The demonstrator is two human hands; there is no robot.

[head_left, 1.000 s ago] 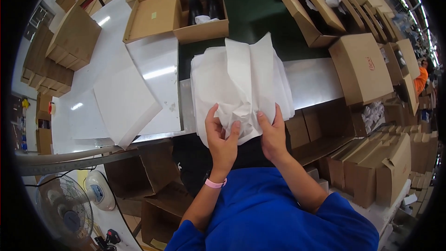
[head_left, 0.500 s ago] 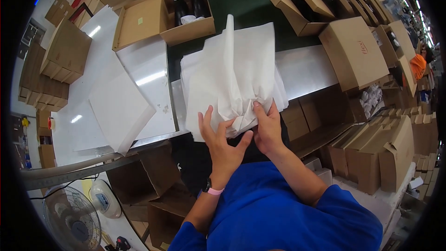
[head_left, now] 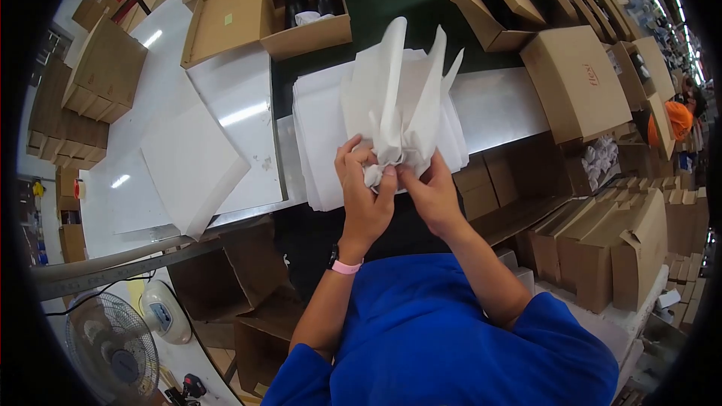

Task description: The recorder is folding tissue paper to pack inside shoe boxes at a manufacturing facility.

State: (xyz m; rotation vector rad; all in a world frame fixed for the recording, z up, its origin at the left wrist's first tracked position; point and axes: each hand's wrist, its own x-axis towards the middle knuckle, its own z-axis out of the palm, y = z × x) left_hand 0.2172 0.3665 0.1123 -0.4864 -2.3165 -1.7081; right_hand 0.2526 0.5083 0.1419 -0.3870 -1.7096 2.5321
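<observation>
Between my two hands is a sheet of white tissue paper (head_left: 392, 98), bunched at its near edge while its far part stands up in loose folds. My left hand (head_left: 366, 189) is closed on the crumpled edge from the left, thumb toward the middle. From the right my right hand (head_left: 438, 194) pinches the same gathered part with thumb and fingers. Beneath the bunched paper lies a stack of flat white paper sheets (head_left: 317, 131) on the bench, partly covered by my hands and the raised sheet.
An open cardboard box (head_left: 308, 46) with two dark bottles stands beyond the stack. A closed carton (head_left: 575, 86) sits to the right, near more open boxes. Folded white sheets (head_left: 192, 169) lie on the left table. A fan (head_left: 113, 349) stands at the lower left.
Both hands have gathered the tissue paper into a tighter bunch, and its far part has risen into upright folds. My left hand has closed on it. More of the stack beneath shows.
</observation>
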